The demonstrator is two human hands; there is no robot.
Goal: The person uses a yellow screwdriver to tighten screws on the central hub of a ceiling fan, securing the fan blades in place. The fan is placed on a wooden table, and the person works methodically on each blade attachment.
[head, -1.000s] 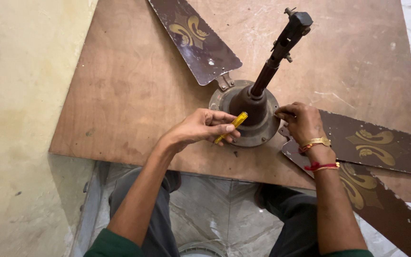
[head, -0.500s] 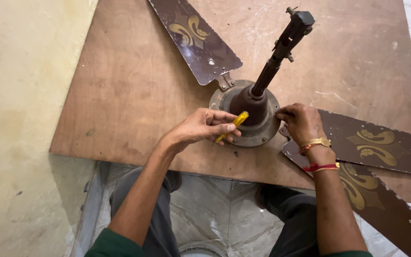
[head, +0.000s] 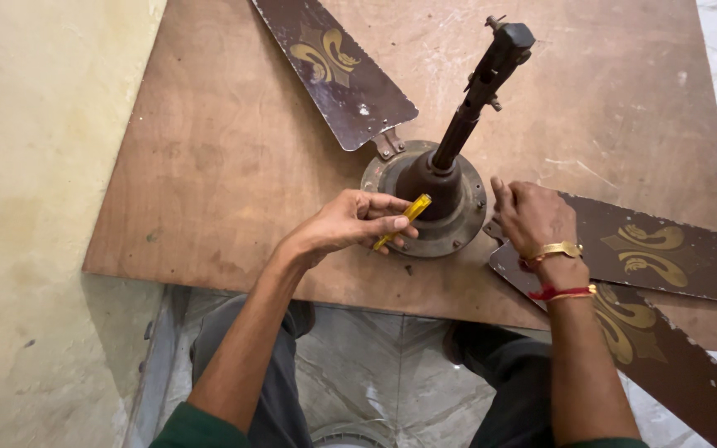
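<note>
The fingers of the left hand [head: 350, 222] are curled and pinched around a small yellow screwdriver [head: 402, 221], with the thumb pressed along its side, and the tool slants down so its low tip, hidden under the fingers, points at the rim of the fan motor [head: 450, 222]. That motor is a round, dark brown metal hub that lies flat on the board just past the knuckles, and its rim has small bolts around it. The right hand [head: 534, 217] rests on the other side of the hub with its fingers bent and close together, pressing at the spot where a blade joins the motor — I cannot tell if they pinch anything there. A gold bracelet [head: 559, 249] and a red thread [head: 566, 292] sit on that wrist. From the middle of the hub a dark rod [head: 476, 91] sticks up and leans to the right, with a blocky black end at the top. Three brown fan blades with gold swirls spread out from the hub — one blade [head: 334, 66] points up and left, and the two other blades [head: 665, 249] lie one over the other to the right, under the right arm. All of it lies on a wide brown wooden board [head: 209, 149], scratched and dusty. The person's dark trouser legs show below the near edge of the board, and a pale yellow wall [head: 35, 207] fills the left side
</note>
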